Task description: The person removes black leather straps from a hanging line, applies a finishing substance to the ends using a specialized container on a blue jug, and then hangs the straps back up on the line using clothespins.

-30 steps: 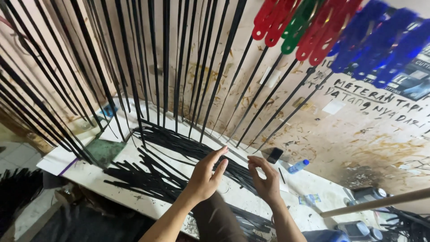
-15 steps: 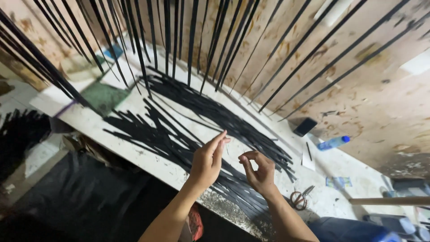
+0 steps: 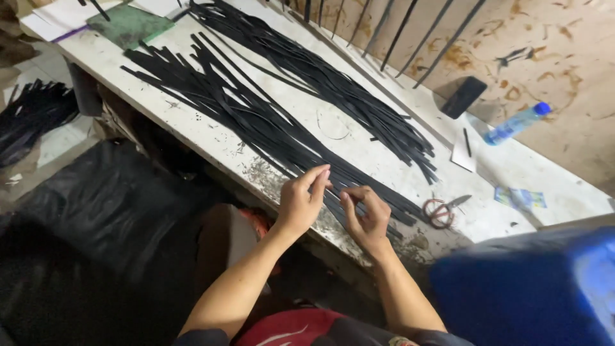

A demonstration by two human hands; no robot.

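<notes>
Long black strips (image 3: 269, 122) lie in two loose bundles across a worn white table (image 3: 192, 138). My left hand (image 3: 300, 204) is at the table's near edge, fingers straight and pressed together against the thumb, pinching the near end of a black strip (image 3: 334, 194). My right hand (image 3: 366, 216) is just to its right with fingers curled, thumb and forefinger pinched on the same strip end. The two hands are a few centimetres apart.
Red-handled scissors (image 3: 442, 210) lie right of my right hand. Behind them are a paper slip with a pen (image 3: 464, 154), a plastic bottle (image 3: 516, 123), a black rectangular block (image 3: 464, 97) and a small packet (image 3: 520, 197). A green mat (image 3: 130, 24) lies far left, a blue bin (image 3: 532, 288) near right, and a black sheet (image 3: 96, 211) on the floor.
The view has tipped down from the hanging strips to the tabletop. Both hands have come down and nearer to the table's front edge, staying close together.
</notes>
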